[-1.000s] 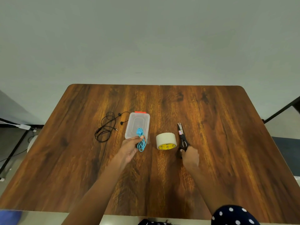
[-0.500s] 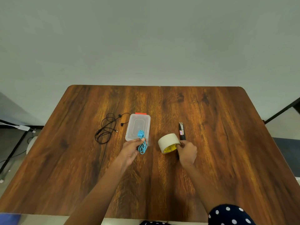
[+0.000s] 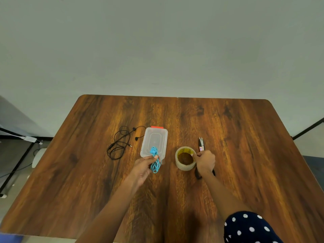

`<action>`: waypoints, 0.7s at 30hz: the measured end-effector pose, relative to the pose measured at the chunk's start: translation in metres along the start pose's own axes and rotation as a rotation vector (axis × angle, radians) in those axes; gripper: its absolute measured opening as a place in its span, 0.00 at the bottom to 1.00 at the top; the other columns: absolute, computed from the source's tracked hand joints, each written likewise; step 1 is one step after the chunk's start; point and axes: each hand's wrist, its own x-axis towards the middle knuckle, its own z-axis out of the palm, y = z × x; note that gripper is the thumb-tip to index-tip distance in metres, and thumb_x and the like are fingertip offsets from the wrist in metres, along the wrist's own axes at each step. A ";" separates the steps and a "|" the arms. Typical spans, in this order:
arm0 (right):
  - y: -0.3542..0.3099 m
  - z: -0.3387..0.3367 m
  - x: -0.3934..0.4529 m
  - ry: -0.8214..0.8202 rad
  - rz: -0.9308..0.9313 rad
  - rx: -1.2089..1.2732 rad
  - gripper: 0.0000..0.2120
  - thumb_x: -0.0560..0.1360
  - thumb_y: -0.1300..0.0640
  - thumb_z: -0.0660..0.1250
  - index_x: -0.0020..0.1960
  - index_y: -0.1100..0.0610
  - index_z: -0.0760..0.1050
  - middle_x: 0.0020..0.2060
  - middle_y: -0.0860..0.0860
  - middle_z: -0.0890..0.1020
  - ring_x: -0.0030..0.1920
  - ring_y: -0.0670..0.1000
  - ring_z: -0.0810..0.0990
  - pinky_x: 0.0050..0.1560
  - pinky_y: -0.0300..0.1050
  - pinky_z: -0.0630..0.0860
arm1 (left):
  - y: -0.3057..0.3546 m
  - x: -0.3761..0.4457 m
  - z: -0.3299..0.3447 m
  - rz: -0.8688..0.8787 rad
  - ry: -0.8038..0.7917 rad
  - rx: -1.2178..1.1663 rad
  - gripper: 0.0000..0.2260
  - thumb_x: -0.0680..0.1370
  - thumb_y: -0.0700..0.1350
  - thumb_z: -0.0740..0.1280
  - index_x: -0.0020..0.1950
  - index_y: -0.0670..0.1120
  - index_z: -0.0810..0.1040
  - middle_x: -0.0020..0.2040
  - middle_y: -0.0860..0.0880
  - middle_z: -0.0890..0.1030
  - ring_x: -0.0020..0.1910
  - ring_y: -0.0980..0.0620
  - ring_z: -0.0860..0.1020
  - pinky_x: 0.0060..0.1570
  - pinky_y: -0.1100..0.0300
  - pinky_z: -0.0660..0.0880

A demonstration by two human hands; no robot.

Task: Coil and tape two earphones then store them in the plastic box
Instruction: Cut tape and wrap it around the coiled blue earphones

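A: Head view, item one: right hand. Fingers curled on the near-right rim of the tape, thumb at the top edge. The roll stands on the table, core up.

B: Item two?

A: Left hand. Fingers pinched on the blue earphone, already coiled; the loops hang down over the near end of the box.

B: Farther out?

A: Snips just beyond the right hand, handles partly under the wrist. Black earphone loose, left of the box, not yet coiled. Box lid appears on, orange clip at the far end.

B: Step in hand, by your reading?

A: Finding the tape's free end. Advice: run a nail round the roll to lift the end, peel only a short strip, keep the roll pressed down while pulling.

B: And the coil?

A: Keep the pinch at one point so the loops stay bunched; bring the strip to that point. Snips are in reach for the cut.
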 end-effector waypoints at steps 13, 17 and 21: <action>-0.008 -0.027 -0.056 -0.200 -0.352 0.264 0.08 0.70 0.56 0.74 0.48 0.57 0.83 0.42 0.48 0.84 0.43 0.42 0.80 0.42 0.28 0.72 | -0.008 -0.022 0.008 -0.003 -0.073 0.077 0.08 0.76 0.35 0.66 0.54 0.37 0.79 0.51 0.42 0.82 0.49 0.50 0.81 0.45 0.59 0.79; -0.027 -0.034 -0.085 -0.549 -0.281 0.446 0.08 0.73 0.50 0.70 0.49 0.53 0.82 0.45 0.49 0.84 0.49 0.47 0.82 0.46 0.39 0.81 | -0.014 -0.034 0.009 0.009 -0.104 0.093 0.08 0.76 0.36 0.66 0.53 0.35 0.80 0.46 0.44 0.84 0.46 0.51 0.82 0.44 0.61 0.79; -0.038 -0.035 -0.099 -0.651 -0.270 0.467 0.13 0.73 0.49 0.70 0.52 0.56 0.81 0.46 0.51 0.84 0.47 0.47 0.84 0.46 0.42 0.82 | -0.017 -0.046 0.007 0.020 -0.120 0.108 0.07 0.76 0.36 0.66 0.53 0.37 0.81 0.46 0.45 0.85 0.47 0.51 0.82 0.48 0.60 0.78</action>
